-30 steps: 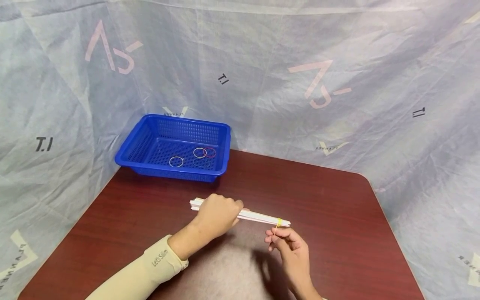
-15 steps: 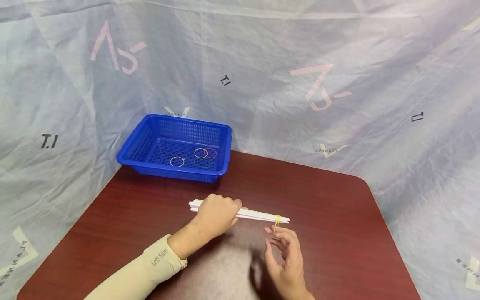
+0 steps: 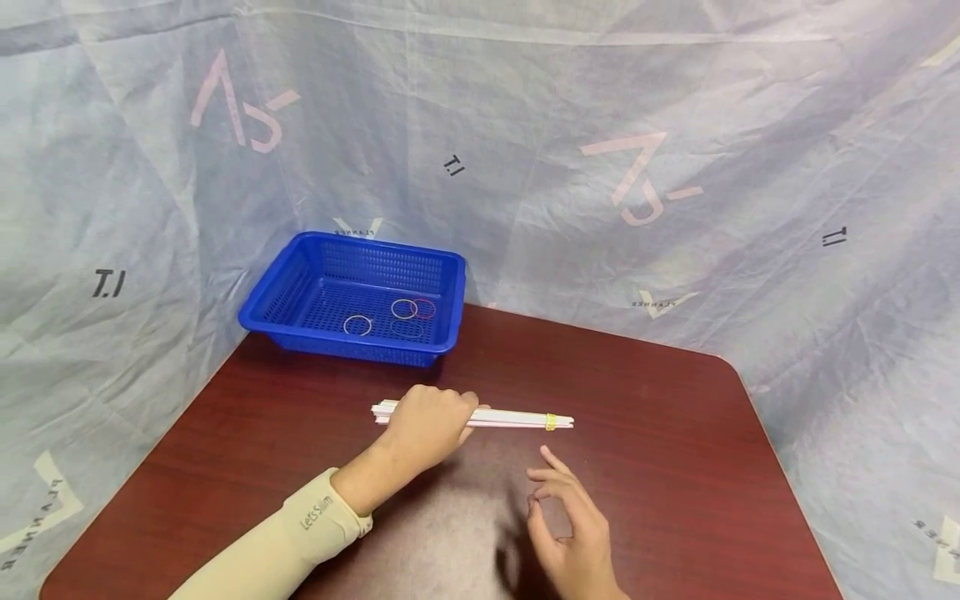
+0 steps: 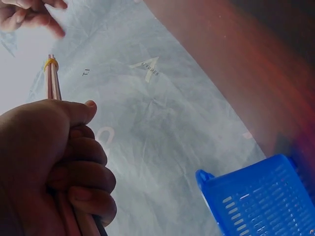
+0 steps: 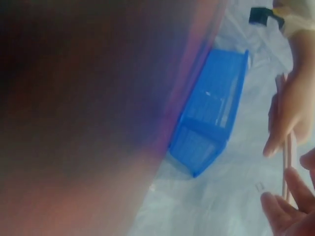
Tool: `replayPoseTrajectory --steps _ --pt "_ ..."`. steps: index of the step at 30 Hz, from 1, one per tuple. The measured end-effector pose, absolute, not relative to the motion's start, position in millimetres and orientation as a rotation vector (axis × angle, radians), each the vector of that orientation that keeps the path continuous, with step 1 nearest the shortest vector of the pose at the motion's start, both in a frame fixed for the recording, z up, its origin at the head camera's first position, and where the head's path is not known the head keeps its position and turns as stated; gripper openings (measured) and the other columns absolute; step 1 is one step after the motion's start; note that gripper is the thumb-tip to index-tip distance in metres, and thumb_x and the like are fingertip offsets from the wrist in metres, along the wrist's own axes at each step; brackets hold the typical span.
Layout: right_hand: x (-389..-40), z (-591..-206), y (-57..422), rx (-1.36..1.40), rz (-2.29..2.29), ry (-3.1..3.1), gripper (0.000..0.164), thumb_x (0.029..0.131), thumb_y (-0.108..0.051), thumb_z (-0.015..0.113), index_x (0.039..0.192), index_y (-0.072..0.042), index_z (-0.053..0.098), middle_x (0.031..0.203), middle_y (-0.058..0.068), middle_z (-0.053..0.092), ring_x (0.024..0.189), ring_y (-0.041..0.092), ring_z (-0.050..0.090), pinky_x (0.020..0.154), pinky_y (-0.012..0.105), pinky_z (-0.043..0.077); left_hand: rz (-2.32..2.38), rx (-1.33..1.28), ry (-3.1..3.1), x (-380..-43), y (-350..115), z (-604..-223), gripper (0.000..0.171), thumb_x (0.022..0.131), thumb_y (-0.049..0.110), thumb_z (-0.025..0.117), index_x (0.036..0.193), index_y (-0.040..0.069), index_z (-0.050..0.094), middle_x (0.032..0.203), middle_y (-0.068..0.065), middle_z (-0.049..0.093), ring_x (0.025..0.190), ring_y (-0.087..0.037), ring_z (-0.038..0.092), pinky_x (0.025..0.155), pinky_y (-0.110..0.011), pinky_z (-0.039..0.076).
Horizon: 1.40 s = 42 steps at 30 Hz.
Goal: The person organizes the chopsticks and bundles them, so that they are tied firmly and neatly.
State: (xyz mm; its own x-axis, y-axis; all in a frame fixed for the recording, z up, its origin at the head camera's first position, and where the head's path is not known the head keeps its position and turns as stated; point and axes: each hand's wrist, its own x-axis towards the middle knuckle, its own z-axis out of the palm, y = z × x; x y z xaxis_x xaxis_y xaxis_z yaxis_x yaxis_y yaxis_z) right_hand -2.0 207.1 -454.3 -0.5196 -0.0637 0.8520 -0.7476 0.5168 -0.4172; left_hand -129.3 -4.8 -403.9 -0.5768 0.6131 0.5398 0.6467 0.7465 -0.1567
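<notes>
My left hand [image 3: 429, 427] grips a bundle of pale chopsticks [image 3: 513, 418] around its middle, held over the table. A yellow rubber band [image 3: 551, 422] is wound around the bundle near its right end, and it shows in the left wrist view as a tight ring [image 4: 50, 64] close to the tips. My right hand [image 3: 576, 525] is just below and nearer than that end, fingers spread and slightly bent, holding nothing. In the right wrist view, fingers [image 5: 298, 187] of that hand overlap the chopsticks. The part of the bundle inside my left fist is hidden.
A blue plastic basket [image 3: 258, 321] stands at the back left of the dark red table [image 3: 660, 400]. Several loose rubber bands lie in it, among them a pale one [image 3: 357, 326] and a red one [image 3: 424, 309]. A printed grey cloth [image 3: 525, 100] hangs behind the table.
My right hand has let go of the yellow rubber band and drawn slightly away. The stretched loop has snapped tight around the chopsticks. My left hand keeps its grip, the bundle's right end slightly higher.
</notes>
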Motion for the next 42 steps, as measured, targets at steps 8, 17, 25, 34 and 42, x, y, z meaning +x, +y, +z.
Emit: replayPoseTrajectory --steps 8,17,25,34,42 --pt "-11 -436 237 0.419 1.153 -1.969 0.044 0.073 0.022 0.078 0.114 0.01 0.068 0.106 0.022 0.065 0.097 0.01 0.064 0.082 0.015 0.053 -0.074 -1.007 -2.341 -126 -5 -397 0.04 0.098 0.047 0.07 0.071 0.018 0.064 0.057 0.003 0.066 0.047 -0.018 0.064 0.044 -0.035 0.047" --pt "-20 -420 246 0.51 1.056 -2.176 0.051 0.075 0.01 0.086 0.122 -0.008 0.078 0.114 0.01 0.076 0.102 0.007 0.07 0.087 0.012 0.052 -0.016 -1.104 -2.318 -120 1 -396 0.036 0.094 0.046 0.074 0.069 0.021 0.062 0.055 0.006 0.063 0.048 -0.014 0.063 0.044 -0.033 0.045" --pt "-15 -418 251 0.492 1.107 -2.191 0.043 0.077 0.011 0.084 0.115 -0.009 0.079 0.104 0.006 0.078 0.088 0.007 0.066 0.079 0.019 0.051 -0.026 -1.129 -2.348 -118 -1 -398 0.038 0.096 0.048 0.072 0.07 0.023 0.063 0.056 0.006 0.062 0.049 -0.014 0.063 0.044 -0.033 0.045" --pt "-14 -411 264 0.424 1.395 -2.283 0.031 0.085 0.012 0.078 0.109 -0.008 0.079 0.102 0.007 0.077 0.083 0.007 0.065 0.073 0.021 0.054 0.015 -1.139 -2.346 -122 -2 -398 0.031 0.086 0.041 0.079 0.07 0.021 0.062 0.059 0.006 0.065 0.051 -0.015 0.065 0.046 -0.034 0.047" --pt "-18 -410 268 0.434 1.457 -2.304 0.028 0.086 0.01 0.078 0.108 -0.007 0.081 0.105 0.005 0.079 0.09 0.005 0.07 0.074 0.019 0.057 -0.009 -1.125 -2.275 -123 0 -395 0.04 0.094 0.047 0.073 0.068 0.021 0.06 0.055 0.006 0.062 0.048 -0.013 0.063 0.044 -0.033 0.045"
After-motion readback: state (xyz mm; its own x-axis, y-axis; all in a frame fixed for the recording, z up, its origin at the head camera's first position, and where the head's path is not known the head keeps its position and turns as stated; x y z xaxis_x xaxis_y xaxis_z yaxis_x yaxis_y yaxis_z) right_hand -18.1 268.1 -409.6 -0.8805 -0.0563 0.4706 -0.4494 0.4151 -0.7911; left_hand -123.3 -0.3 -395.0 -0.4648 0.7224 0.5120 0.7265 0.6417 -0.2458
